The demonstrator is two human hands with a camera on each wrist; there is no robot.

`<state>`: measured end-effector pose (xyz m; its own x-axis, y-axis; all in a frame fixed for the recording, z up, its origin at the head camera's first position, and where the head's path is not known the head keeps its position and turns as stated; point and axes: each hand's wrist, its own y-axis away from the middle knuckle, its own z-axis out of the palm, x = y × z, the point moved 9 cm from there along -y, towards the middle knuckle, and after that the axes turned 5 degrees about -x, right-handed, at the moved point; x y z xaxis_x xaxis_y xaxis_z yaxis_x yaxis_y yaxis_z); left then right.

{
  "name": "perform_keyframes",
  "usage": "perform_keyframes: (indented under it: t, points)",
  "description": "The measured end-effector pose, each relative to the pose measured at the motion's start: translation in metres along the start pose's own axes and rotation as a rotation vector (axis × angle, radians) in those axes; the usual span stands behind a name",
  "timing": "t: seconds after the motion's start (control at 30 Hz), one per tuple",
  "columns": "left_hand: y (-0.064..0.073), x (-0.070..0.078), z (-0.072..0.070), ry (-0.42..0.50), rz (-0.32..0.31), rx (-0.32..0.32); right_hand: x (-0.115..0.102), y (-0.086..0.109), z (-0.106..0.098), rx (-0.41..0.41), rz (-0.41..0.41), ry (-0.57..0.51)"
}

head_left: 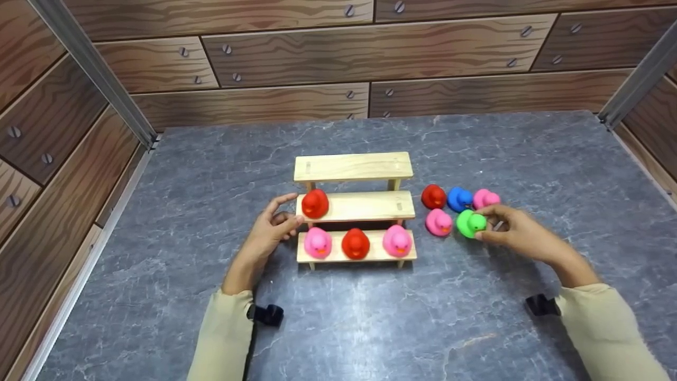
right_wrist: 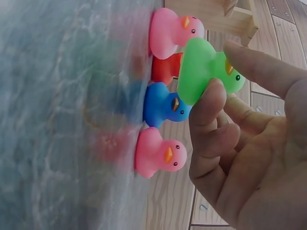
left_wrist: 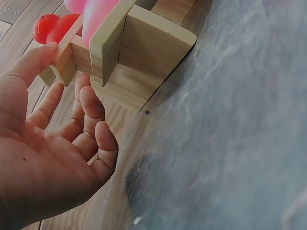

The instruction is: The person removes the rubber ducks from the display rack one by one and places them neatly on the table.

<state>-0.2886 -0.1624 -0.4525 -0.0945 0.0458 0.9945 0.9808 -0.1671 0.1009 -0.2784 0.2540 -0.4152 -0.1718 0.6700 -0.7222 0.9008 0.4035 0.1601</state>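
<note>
My right hand (head_left: 515, 233) pinches a green rubber duck (head_left: 470, 224) between thumb and fingers; the right wrist view shows the duck (right_wrist: 204, 72) tilted, raised off the tabletop. Beside it are a pink duck (head_left: 439, 222), a red duck (head_left: 433, 196), a blue duck (head_left: 459, 199) and another pink duck (head_left: 485, 199). My left hand (head_left: 268, 230) is at the left end of a three-step wooden stand (head_left: 365, 206), thumb touching the middle step's edge, other fingers loosely bent. A red duck (head_left: 315, 203) sits on that step's left end. The bottom step holds a red duck (head_left: 356, 244) between two pink ducks (head_left: 318, 243).
The top step (head_left: 353, 166) of the stand rises at the back. Grey marbled tabletop (head_left: 370, 328) extends around the stand. Wood-patterned panels (head_left: 317, 58) close off the back and sides, with metal posts (head_left: 100, 74) at the corners.
</note>
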Motion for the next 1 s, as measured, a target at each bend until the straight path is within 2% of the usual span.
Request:
perform_keyframes:
  t: [0.47, 1.0]
  points:
    - [0.0, 0.002, 0.0, 0.004, 0.02, -0.013, 0.013, -0.003, 0.001, -0.013, 0.027, -0.012]
    - [0.0, 0.0, 0.0, -0.001, 0.005, 0.006, 0.016, -0.008, 0.004, -0.025, 0.045, -0.028]
